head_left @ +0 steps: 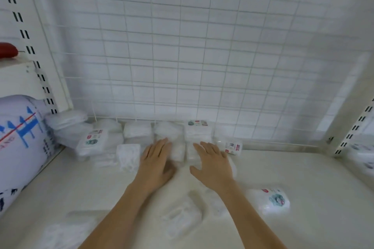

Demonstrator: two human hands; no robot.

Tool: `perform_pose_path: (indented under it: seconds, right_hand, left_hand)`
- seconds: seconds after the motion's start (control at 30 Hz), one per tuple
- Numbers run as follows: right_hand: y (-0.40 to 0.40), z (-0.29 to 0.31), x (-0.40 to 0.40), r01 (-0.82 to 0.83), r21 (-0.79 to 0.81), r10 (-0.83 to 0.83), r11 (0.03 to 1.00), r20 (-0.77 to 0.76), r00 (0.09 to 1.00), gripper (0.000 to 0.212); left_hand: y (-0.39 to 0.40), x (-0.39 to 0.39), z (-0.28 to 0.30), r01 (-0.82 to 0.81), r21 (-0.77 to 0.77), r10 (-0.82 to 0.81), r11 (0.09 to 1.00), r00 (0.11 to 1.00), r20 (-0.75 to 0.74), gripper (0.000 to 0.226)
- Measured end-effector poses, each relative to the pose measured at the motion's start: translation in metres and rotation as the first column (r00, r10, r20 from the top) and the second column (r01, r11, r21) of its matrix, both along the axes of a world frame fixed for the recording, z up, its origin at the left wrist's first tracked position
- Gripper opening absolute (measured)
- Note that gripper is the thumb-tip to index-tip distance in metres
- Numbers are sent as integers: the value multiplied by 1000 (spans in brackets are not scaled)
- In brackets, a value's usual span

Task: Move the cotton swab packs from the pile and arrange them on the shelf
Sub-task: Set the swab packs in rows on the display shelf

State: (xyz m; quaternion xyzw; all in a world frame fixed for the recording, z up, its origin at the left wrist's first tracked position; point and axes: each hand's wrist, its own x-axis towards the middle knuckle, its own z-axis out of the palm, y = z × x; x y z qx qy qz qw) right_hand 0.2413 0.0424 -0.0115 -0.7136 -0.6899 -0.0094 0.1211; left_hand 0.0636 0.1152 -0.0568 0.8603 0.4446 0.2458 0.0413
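Note:
Several white cotton swab packs (137,130) stand in a row along the back of the white shelf (303,170), against the wire grid. My left hand (156,160) lies flat with straight fingers on a pack in the middle of the row. My right hand (212,160) rests beside it, fingers straight, touching another pack (192,150). A labelled pack (229,145) lies just right of my right hand. Loose packs lie nearer me: one with a label (271,200) at the right, one (184,214) between my forearms, another (60,232) at the lower left.
A wire grid panel (202,56) backs the shelf. A large printed bag (18,143) stands at the left edge, with clear lidded tubs (66,122) next to it. Slotted shelf uprights (30,50) rise left and right. A red object (7,50) sits on the upper left ledge.

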Motion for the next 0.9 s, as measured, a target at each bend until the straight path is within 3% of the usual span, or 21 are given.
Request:
perform_pose_path:
  seconds: [0.23,0.47,0.6,0.7,0.8,0.83,0.9]
  right_hand:
    - [5,0,-2,58,59,-60,997,35,998,60]
    - [-5,1,-2,151,163,-171,975,116,978,40]
    - [-12,-4,4,139,195,-163,971,115,980,48]
    - [-19,12,7,124,161,-126,979,3,992,45]
    - [-24,30,12,98,109,-64,989,-285,956,40]
    - [-27,36,13,66,76,-26,995,-439,898,38]
    - [-31,43,13,-31,47,56,998,-715,697,32]
  left_hand:
    - [8,-7,3,78,20,-80,997,979,188,53]
    - [9,-13,11,189,66,-199,980,961,192,53]
    - [-2,-17,17,247,32,-247,969,939,237,56]
    - [-6,-18,21,248,-14,-232,969,923,308,52]
    - [-12,-20,30,260,-154,-156,953,860,485,42]
    - [-16,-21,35,287,-239,-109,928,820,562,36]
    - [-23,-27,43,383,-395,-39,835,757,652,26]
